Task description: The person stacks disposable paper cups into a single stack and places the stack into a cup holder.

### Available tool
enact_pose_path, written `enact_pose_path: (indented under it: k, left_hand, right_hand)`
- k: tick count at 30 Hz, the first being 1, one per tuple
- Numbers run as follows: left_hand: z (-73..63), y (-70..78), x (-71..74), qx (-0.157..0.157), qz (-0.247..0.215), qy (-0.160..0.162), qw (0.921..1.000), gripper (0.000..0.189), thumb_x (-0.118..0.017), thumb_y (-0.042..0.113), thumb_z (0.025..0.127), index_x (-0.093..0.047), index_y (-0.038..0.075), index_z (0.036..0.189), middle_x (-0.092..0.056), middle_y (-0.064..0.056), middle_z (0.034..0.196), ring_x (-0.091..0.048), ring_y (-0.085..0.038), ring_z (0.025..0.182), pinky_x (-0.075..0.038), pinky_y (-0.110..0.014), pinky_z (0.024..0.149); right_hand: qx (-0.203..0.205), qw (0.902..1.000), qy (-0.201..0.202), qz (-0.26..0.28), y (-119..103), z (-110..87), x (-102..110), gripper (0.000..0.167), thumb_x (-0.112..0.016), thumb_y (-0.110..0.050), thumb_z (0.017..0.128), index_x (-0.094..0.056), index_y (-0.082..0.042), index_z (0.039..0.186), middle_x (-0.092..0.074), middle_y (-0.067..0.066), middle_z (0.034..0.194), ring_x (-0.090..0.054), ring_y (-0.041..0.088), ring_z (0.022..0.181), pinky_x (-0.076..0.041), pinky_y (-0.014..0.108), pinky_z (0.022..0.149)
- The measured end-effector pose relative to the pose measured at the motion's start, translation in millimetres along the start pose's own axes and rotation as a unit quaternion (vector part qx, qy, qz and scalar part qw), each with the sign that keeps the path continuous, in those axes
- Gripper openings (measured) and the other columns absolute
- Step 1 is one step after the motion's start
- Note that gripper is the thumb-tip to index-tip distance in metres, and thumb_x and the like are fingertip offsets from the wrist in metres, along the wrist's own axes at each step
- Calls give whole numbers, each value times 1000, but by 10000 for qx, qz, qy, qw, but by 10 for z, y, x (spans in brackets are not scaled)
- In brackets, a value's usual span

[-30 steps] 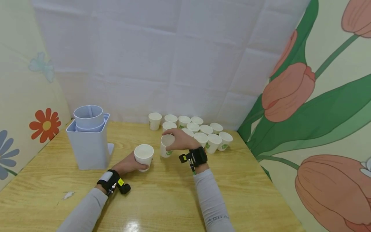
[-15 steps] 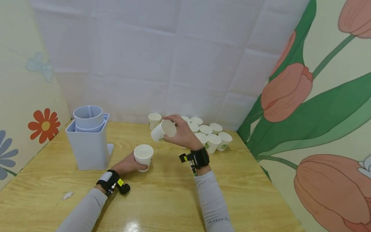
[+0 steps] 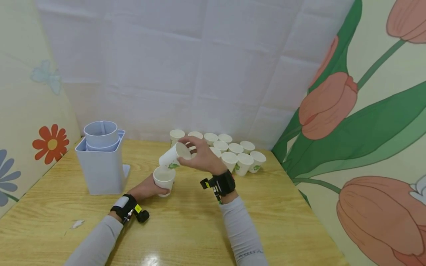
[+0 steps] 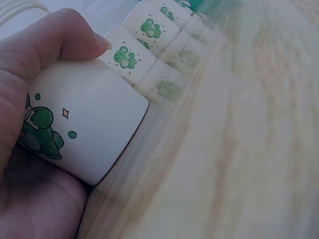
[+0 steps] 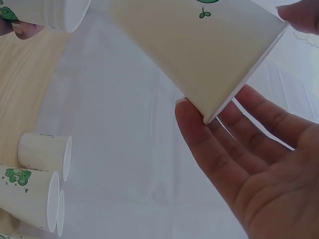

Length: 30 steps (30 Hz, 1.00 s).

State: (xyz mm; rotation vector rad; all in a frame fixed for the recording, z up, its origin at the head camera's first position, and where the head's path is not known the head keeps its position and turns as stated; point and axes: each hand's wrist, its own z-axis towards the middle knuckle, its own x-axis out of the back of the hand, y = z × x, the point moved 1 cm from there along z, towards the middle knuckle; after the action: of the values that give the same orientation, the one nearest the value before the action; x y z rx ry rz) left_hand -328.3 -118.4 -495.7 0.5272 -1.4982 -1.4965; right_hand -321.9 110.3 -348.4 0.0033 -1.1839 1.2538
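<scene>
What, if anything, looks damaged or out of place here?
A ragged whitish patch on the yellow wood-grain table, near the grey left sleeve, interrupts the grain; chip or scrap, I can't tell. One white paper cup tilts, held by right-hand fingers.

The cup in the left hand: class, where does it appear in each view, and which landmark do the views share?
Head: the held cup is below and left of the picture's centre.
Left wrist: the held cup is large, in the left half.
Right wrist: the held cup is in the top left corner, cut by the edge.
Shared landmark: the left hand, partly visible in all three.
</scene>
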Motion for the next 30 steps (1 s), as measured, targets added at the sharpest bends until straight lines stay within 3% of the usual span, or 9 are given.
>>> enact_pose_path:
  k: [7,16,24,30]
  left_hand:
    - [4,6,7,-66,56,-41,10000,83,-79,6,81,-31,1,149,-51,-20,136,-51,-32,121,-35,-55,110]
    - [-4,28,7,-20,111,21,9999,81,-80,7,82,-33,1,147,-52,-20,136,-51,-33,121,-34,-56,110]
    - [-13,27,-2,178,-28,46,9998,81,-79,7,82,-32,1,147,-50,-22,138,-49,-35,124,-33,-55,111]
    - [3,-5,3,53,-79,-2,10000,79,-80,6,82,-33,1,146,-51,-21,136,-50,-33,121,-36,-50,108]
  right_hand:
    - [-78,9991,-415,-77,17,13,-72,50,-79,-20,87,-62,-9,133,-66,3,119,-62,17,106,-56,40,86]
    - [-277,9966,-716,-283,-34,0,-105,53,-79,-25,88,-62,-10,136,-65,4,122,-61,19,106,-54,28,80]
    - [-387,9914,-981,-772,-38,13,-182,57,-77,-29,90,-60,-10,140,-58,7,136,-54,21,124,-52,40,96]
    - [-343,9911,-1028,-770,-60,22,-240,57,-79,-29,88,-61,-11,138,-58,7,133,-56,20,119,-51,36,95]
